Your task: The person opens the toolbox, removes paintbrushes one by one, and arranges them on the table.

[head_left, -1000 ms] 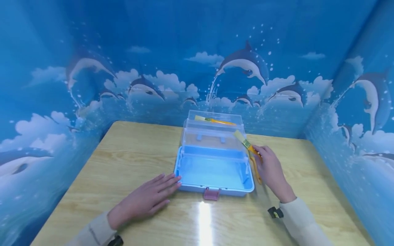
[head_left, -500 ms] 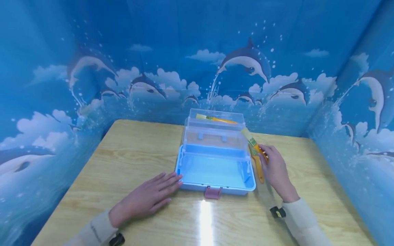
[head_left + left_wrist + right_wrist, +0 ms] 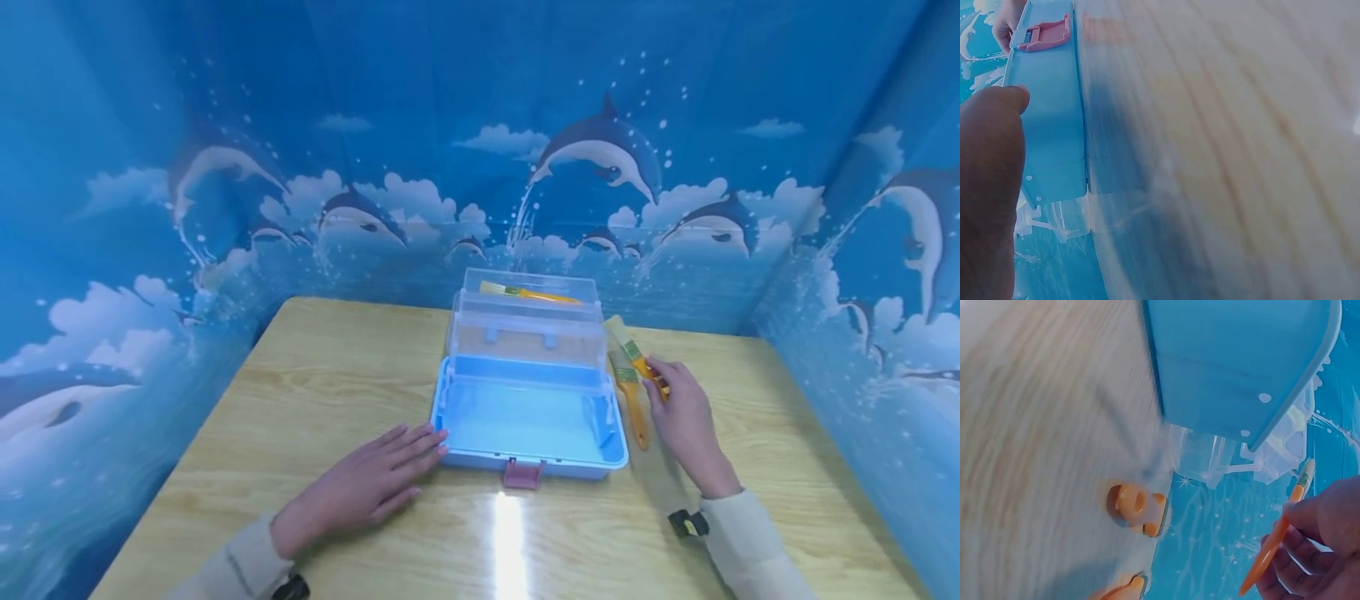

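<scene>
My right hand (image 3: 688,421) pinches the orange handle of a flat paintbrush (image 3: 634,353), pale bristles pointing away, just right of the box. The same brush (image 3: 1275,540) slants between thumb and fingers in the right wrist view. A second paintbrush (image 3: 632,407) lies along the right side of the light-blue plastic box (image 3: 525,417). The box stands open, its clear lid and tray raised at the back, with a pink latch (image 3: 522,476) hanging in front. A thinner orange brush (image 3: 532,294) lies in the lid. With fingers extended, my left hand (image 3: 367,483) touches the box's front left corner.
Low on the table (image 3: 337,367), the right wrist view shows an orange-handled brush (image 3: 1141,506) end-on and another orange handle (image 3: 1122,590) at the frame's bottom. A blue dolphin-print curtain (image 3: 420,167) encloses the table at the back and sides.
My right hand has moved rightward with its brush, away from the box, so more of the brush lying beside the box shows. The left hand stays at the corner.
</scene>
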Motion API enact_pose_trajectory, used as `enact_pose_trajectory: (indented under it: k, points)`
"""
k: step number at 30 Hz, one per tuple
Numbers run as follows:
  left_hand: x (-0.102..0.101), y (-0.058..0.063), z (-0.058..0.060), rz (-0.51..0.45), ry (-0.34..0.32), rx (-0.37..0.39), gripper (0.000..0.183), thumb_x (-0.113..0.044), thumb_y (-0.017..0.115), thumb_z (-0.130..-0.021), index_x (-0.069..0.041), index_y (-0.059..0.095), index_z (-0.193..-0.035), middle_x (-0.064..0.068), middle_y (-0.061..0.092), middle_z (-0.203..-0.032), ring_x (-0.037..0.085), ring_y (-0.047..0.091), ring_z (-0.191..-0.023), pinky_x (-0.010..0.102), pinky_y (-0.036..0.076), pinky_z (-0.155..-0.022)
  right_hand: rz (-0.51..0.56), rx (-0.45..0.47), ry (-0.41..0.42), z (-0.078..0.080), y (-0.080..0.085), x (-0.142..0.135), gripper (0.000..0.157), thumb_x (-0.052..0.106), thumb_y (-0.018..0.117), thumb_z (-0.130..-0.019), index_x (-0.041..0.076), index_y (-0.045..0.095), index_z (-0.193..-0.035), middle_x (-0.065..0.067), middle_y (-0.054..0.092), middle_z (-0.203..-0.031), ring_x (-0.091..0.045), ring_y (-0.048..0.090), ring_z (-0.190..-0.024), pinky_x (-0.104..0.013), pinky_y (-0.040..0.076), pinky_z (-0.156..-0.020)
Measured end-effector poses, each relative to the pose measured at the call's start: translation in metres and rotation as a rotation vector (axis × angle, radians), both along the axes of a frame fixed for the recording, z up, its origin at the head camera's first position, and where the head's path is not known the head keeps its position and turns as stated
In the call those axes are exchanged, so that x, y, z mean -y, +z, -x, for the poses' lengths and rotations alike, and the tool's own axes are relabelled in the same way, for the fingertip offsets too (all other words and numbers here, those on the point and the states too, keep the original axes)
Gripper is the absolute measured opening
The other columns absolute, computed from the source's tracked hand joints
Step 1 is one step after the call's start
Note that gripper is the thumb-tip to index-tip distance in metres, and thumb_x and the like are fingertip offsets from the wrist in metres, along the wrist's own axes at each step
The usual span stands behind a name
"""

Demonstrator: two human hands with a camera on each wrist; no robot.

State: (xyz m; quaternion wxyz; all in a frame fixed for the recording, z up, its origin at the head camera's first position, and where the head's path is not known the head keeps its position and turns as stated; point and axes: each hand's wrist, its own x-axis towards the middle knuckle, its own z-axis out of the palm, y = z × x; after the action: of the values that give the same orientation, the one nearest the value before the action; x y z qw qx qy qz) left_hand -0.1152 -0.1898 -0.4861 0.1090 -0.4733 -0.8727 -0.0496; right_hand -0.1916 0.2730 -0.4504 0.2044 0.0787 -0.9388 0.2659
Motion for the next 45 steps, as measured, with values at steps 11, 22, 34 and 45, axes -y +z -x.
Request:
enact_pose_trajectory:
  k: [11,22,34,45]
  points:
    - [-0.001,0.001,-0.001,-0.009,-0.004,0.002,0.069,-0.033,0.058,-0.103,-0.016,0.027,-0.162,0.002,0.023,-0.169,0.024,0.026,-0.154,0.036,0.010,-0.129,0.000,0.039,-0.049,-0.005,-0.005,-0.017,0.037,-0.003,0.064,-0.096,-0.009,0.058,-0.132,-0.027,0.063,-0.113,-0.040,0.063,-0.095,-0.054,0.058,-0.076]
    - [-0.002,0.003,0.000,0.000,0.003,0.014,0.066,-0.034,0.054,-0.105,-0.017,0.027,-0.162,0.001,0.022,-0.170,0.023,0.026,-0.155,0.036,0.008,-0.129,-0.008,0.036,-0.083,-0.009,-0.007,-0.033,0.035,-0.003,0.063,-0.096,-0.012,0.058,-0.130,-0.030,0.062,-0.112,-0.042,0.064,-0.093,-0.056,0.056,-0.074]
    - [-0.001,0.000,-0.001,-0.016,0.005,0.014,0.069,-0.034,0.059,-0.103,-0.018,0.028,-0.162,0.000,0.024,-0.169,0.023,0.027,-0.154,0.029,0.003,-0.129,-0.033,0.075,-0.138,-0.014,-0.015,-0.054,0.035,-0.003,0.063,-0.096,-0.013,0.058,-0.130,-0.031,0.061,-0.113,-0.044,0.063,-0.094,-0.058,0.056,-0.074]
    - [0.000,0.000,0.000,-0.019,-0.005,0.014,0.067,-0.033,0.056,-0.104,-0.017,0.026,-0.162,0.001,0.023,-0.170,0.024,0.028,-0.154,0.029,0.004,-0.130,-0.029,0.083,-0.155,-0.013,-0.022,-0.069,0.034,-0.002,0.063,-0.096,-0.013,0.059,-0.128,-0.031,0.063,-0.109,-0.042,0.065,-0.089,-0.051,0.057,-0.068]
